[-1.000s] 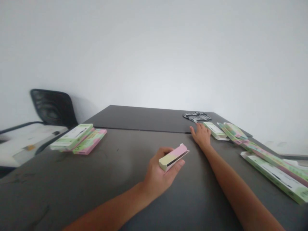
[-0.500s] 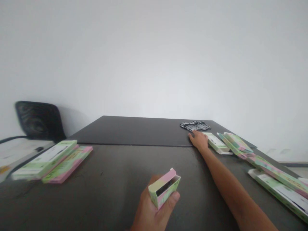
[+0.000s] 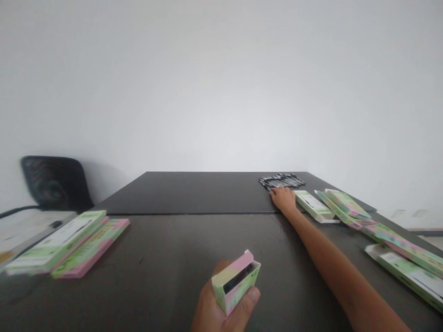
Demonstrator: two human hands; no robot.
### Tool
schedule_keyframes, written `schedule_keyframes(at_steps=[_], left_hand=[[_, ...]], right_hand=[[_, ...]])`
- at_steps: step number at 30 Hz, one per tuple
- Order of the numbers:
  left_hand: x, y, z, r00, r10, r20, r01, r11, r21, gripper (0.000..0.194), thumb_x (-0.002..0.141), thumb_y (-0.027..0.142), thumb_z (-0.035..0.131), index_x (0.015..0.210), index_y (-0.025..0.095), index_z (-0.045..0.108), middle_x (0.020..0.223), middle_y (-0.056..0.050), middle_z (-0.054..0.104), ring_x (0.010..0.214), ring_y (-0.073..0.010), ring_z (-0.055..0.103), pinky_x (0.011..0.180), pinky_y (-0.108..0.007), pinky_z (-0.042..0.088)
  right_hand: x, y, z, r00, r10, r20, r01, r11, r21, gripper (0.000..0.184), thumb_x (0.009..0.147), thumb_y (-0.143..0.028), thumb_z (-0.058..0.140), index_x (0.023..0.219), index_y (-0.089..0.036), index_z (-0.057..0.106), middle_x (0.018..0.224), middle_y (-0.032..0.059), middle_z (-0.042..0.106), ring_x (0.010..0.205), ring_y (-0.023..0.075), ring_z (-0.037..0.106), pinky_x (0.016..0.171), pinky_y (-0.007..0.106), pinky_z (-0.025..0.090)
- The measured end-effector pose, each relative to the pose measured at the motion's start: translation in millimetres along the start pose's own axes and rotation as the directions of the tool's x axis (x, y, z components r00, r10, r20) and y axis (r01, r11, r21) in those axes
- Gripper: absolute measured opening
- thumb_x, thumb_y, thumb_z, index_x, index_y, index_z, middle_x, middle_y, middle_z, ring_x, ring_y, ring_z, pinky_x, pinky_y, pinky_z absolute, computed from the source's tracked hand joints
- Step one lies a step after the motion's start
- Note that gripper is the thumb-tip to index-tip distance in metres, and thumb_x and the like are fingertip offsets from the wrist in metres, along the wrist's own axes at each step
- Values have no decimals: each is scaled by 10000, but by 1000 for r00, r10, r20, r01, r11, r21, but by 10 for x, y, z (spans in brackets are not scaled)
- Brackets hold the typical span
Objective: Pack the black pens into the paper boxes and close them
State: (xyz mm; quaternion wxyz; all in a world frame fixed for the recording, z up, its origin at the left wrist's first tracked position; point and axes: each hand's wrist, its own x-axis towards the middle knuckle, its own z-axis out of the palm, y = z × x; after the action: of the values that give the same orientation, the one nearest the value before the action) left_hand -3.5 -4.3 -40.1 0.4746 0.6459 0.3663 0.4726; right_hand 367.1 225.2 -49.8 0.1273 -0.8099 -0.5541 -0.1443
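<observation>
My left hand is wrapped round a narrow pink, yellow and green carton, low in the middle of the view. The carton's near end gapes, with a dark inside and a pink flap standing up. Farther off, my right hand reaches across the table to the near edge of a pile of thin black and silver pens. Its fingers are curled down against the pens. What lies between the fingertips is hidden.
Several similar cartons lie on the right: a white and green carton beside my right wrist and a lower carton. Two stacks of cartons lie left on the dark table. A black chair stands behind them.
My right hand has curled closer round the near edge of the pen pile. My left hand still holds the carton, now slightly lower. The whole view has tilted a little upward.
</observation>
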Motion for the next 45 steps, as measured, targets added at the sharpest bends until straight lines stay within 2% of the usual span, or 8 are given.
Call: schedule_keyframes(at_steps=[7, 13, 19, 23, 26, 28, 38, 45], left_hand=[[43, -46, -4, 998, -4, 68, 5, 1000, -17, 387, 932, 567, 731, 1070, 207, 769, 981, -83, 819, 900, -249, 772, 843, -340, 625], [133, -13, 8, 998, -63, 29, 66, 989, -134, 389, 948, 519, 739, 1100, 160, 738, 1008, -99, 815, 904, -235, 747, 823, -323, 603], [164, 18, -9, 999, -26, 27, 29, 992, -125, 408, 946, 487, 745, 1174, 149, 726, 1046, -111, 821, 915, -250, 753, 837, -348, 594], [153, 39, -34, 1000, 22, 23, -20, 995, -97, 428, 938, 444, 754, 1256, 161, 713, 1125, -105, 819, 997, -257, 762, 900, -359, 584], [152, 39, -30, 999, 36, 20, -35, 998, -61, 400, 929, 422, 764, 1228, 162, 717, 1092, -94, 821, 972, -252, 762, 883, -351, 579], [154, 38, -21, 999, 36, 20, -35, 998, -57, 377, 925, 405, 770, 1205, 158, 720, 1076, -94, 822, 957, -253, 765, 868, -348, 581], [168, 34, 2, 997, 66, 26, -63, 992, -106, 438, 938, 403, 784, 1318, 203, 696, 1199, -84, 820, 1066, -257, 774, 975, -369, 588], [130, 62, -6, 993, 84, 78, -74, 989, -126, 429, 938, 391, 790, 1315, 207, 701, 1262, -100, 808, 1144, -281, 763, 1028, -393, 574]], right_hand=[[-151, -104, -137, 996, 87, -17, -84, 986, 142, 382, 1031, -412, 692, 1347, -197, 668, 1394, 111, 675, 1212, 258, 688, 1033, 500, 604], [-659, -341, -379, 985, 150, -86, -96, 888, 450, 340, 1043, -416, 662, 1287, -179, 688, 1326, 108, 698, 1193, 258, 685, 1050, 512, 577], [-1382, -785, -876, 953, 194, -232, 76, 588, 805, 512, 1106, -487, 344, 1324, -119, 626, 1176, 150, 709, 1073, 247, 662, 1014, 461, 535], [-1894, -1105, -1429, 937, 182, -298, 214, 376, 902, 511, 1075, -622, 434, 1319, -204, 599, 1167, 70, 700, 977, 183, 669, 884, 347, 553], [-2226, -1320, -1820, 933, 163, -319, 307, 94, 947, 376, 1042, -555, 595, 1232, -235, 647, 1055, 22, 682, 889, 153, 651, 816, 301, 545], [-2391, -1411, -1990, 938, 117, -326, 327, 11, 945, 311, 1019, -511, 662, 1190, -252, 682, 1003, 11, 686, 872, 151, 650, 814, 295, 554], [-2561, -1277, -2113, 934, 25, -358, 358, -6, 934, 196, 981, -437, 759, 1105, -286, 762, 961, 3, 724, 843, 128, 652, 770, 251, 552], [-2584, -1211, -2020, 916, -103, -387, 400, 195, 895, 181, 1018, -401, 712, 1154, -291, 760, 1103, 30, 769, 845, 147, 660, 769, 307, 536]])
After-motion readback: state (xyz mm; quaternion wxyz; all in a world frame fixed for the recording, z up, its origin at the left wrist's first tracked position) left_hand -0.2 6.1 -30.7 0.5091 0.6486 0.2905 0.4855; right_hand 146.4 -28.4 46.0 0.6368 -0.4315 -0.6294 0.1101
